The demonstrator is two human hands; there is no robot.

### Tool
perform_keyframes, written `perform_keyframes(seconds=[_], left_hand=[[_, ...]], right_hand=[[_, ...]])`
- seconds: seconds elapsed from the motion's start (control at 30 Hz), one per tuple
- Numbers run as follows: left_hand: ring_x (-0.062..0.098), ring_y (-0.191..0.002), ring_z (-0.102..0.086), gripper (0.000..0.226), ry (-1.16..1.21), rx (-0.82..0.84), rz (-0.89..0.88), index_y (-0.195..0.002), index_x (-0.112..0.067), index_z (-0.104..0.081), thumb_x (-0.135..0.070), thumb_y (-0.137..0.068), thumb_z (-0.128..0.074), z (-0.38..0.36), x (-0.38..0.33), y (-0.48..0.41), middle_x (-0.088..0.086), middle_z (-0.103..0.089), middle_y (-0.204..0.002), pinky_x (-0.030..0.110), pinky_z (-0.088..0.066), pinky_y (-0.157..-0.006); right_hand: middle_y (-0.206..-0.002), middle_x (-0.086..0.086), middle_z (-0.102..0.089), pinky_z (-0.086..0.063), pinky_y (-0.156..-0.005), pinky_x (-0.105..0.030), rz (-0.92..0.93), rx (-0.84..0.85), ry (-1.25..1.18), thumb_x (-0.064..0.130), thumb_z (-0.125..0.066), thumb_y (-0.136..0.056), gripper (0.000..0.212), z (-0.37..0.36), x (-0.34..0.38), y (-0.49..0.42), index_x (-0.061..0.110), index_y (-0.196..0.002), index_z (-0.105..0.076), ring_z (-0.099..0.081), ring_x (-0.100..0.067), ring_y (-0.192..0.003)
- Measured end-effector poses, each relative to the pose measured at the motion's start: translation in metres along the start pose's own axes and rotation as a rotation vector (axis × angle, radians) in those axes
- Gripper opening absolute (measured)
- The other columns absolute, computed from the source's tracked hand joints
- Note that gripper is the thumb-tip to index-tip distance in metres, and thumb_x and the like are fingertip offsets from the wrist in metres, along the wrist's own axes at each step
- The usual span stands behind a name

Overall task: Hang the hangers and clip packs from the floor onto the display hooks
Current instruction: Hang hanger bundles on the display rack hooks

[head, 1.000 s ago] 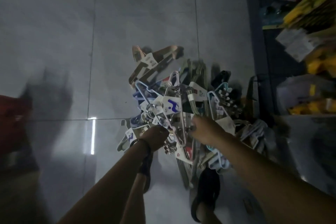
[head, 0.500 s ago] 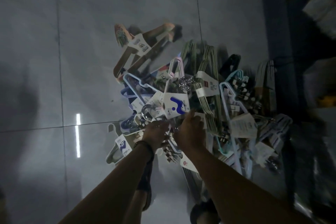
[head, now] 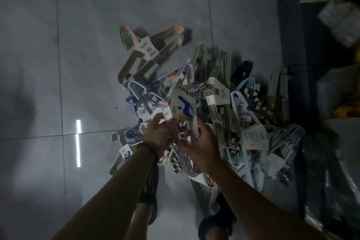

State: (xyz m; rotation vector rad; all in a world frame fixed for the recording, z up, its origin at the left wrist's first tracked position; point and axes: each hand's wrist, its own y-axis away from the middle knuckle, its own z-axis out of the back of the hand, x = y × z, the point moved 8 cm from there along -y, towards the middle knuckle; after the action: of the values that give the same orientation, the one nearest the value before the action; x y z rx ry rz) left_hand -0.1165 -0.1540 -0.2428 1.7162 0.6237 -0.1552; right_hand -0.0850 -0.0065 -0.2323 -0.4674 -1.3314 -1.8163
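Pile of hanger packs (head: 204, 107) lies on the grey tiled floor (head: 97, 45), just left of the dark display rack (head: 288, 45). Display hooks not identifiable in this light.

Hands: both are at the near edge of the pile, touching or nearly so. Left hand (head: 160, 135) has fingers curled, thumb and forefinger pinching a small white tag at the lower edge of the pack with the blue-marked card (head: 182, 106). Right hand (head: 200, 145) is closed round the pink-grey hanger bundle (head: 192, 128) just below that card. Judgement: both hands are working 1 pack free of the pile.

Handling (judged): packs are light, stiff plastic or wire, banded by a paper card. The card will tear or slide if it carries the load, so hold the bundled shoulders or the metal hooks (head: 195, 88) above the card. Neighbouring packs interlock; the green wire bundle (head: 218, 84) lies just right of the card and may drag along.

Room: open floor lies left of the pile and beyond it, past the wooden hanger pack (head: 148, 52) at the pile's far-left edge. The rack base crowds the pile's right edge. Lift up and leftward first, then carry to the rack.
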Motion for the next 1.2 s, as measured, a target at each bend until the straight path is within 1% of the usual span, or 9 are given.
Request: perform_keyframes(seconds=[0.13,0.3,0.4,0.5,0.67,0.77,0.87,1.0,1.2], left_hand=[[0.044,-0.096,-0.077,0.026,-0.025,-0.088,-0.121,-0.121,-0.004,-0.057,-0.002,-0.098,-0.068,0.01,-0.008,0.012,0.02,-0.077,-0.112,0.06,-0.064,-0.075],[0.038,-0.08,-0.077,0.025,-0.174,-0.16,-0.293,-0.121,-0.006,-0.056,-0.008,-0.099,-0.069,0.033,-0.03,0.042,0.017,-0.077,-0.104,0.047,-0.064,-0.061],[0.035,-0.073,-0.077,0.026,-0.268,-0.162,-0.372,-0.119,-0.013,-0.059,-0.01,-0.097,-0.071,0.037,-0.043,0.064,0.008,-0.079,-0.103,0.046,-0.064,-0.062],[0.032,-0.068,-0.076,0.024,-0.248,-0.226,-0.372,-0.115,-0.015,-0.059,-0.008,-0.096,-0.072,0.044,-0.041,0.067,0.009,-0.079,-0.101,0.041,-0.063,-0.059],[0.025,-0.06,-0.075,0.024,-0.442,-0.302,-0.442,-0.109,-0.022,-0.055,-0.01,-0.096,-0.073,0.042,-0.048,0.06,0.003,-0.075,-0.101,0.035,-0.062,-0.052],[0.018,-0.058,-0.074,0.027,-0.57,-0.336,-0.503,-0.108,-0.019,-0.055,-0.009,-0.093,-0.075,0.049,-0.052,0.062,-0.004,-0.071,-0.098,0.031,-0.061,-0.049],[0.024,-0.062,-0.076,0.029,-0.502,-0.383,-0.479,-0.111,-0.021,-0.057,-0.012,-0.092,-0.077,0.076,-0.049,0.062,-0.001,-0.072,-0.1,0.041,-0.064,-0.054],[0.038,-0.076,-0.077,0.028,-0.282,-0.449,-0.41,-0.105,-0.025,-0.059,-0.012,-0.09,-0.08,0.102,-0.039,0.055,0.014,-0.073,-0.107,0.045,-0.065,-0.063],[0.034,-0.076,-0.078,0.033,-0.095,-0.482,-0.335,-0.114,-0.019,-0.059,-0.015,-0.089,-0.08,0.122,-0.017,0.044,0.018,-0.074,-0.109,0.043,-0.064,-0.066]], right_hand=[[-0.122,0.017,-0.07,-0.062,-0.086,-0.036,0.038,0.132,0.002,0.066,-0.077,-0.082,0.071,-0.009,0.0,0.01,0.043,-0.144,-0.049,-0.07,-0.004,-0.107],[-0.103,0.007,-0.071,-0.05,-0.064,-0.018,-0.01,0.043,-0.023,0.029,-0.057,-0.107,0.021,0.001,0.0,0.0,0.021,-0.125,-0.064,-0.068,0.002,-0.083],[-0.124,0.005,-0.062,-0.047,-0.071,-0.016,-0.053,0.056,0.196,0.023,-0.062,-0.104,0.038,-0.007,0.0,-0.026,0.023,-0.141,-0.053,-0.066,-0.006,-0.101],[-0.146,0.001,-0.055,-0.055,-0.096,-0.04,0.024,0.124,0.375,0.047,-0.062,-0.098,0.056,-0.023,-0.003,-0.05,0.032,-0.148,-0.042,-0.062,-0.025,-0.125],[-0.171,0.006,-0.026,-0.04,-0.117,-0.046,-0.117,0.125,-0.03,0.053,-0.059,-0.099,0.077,-0.036,0.003,-0.053,0.049,-0.161,-0.013,-0.039,-0.024,-0.15],[-0.175,0.002,-0.013,-0.038,-0.107,-0.043,-0.182,-0.009,-0.207,0.045,-0.056,-0.106,0.081,-0.003,0.002,-0.061,0.049,-0.163,0.001,-0.038,-0.03,-0.15],[-0.162,-0.003,-0.04,-0.043,-0.11,-0.049,-0.314,-0.047,-0.11,0.042,-0.057,-0.104,0.068,0.021,-0.018,-0.071,0.039,-0.163,-0.024,-0.048,-0.033,-0.141],[-0.098,0.002,-0.065,-0.048,-0.068,-0.03,-0.18,0.188,0.219,0.027,-0.058,-0.105,0.012,0.0,-0.019,-0.058,0.023,-0.114,-0.064,-0.064,-0.02,-0.084],[-0.097,-0.005,-0.074,-0.062,-0.083,-0.046,-0.297,0.309,0.258,0.037,-0.067,-0.092,0.019,-0.058,-0.036,-0.056,0.02,-0.102,-0.068,-0.073,-0.026,-0.088]])
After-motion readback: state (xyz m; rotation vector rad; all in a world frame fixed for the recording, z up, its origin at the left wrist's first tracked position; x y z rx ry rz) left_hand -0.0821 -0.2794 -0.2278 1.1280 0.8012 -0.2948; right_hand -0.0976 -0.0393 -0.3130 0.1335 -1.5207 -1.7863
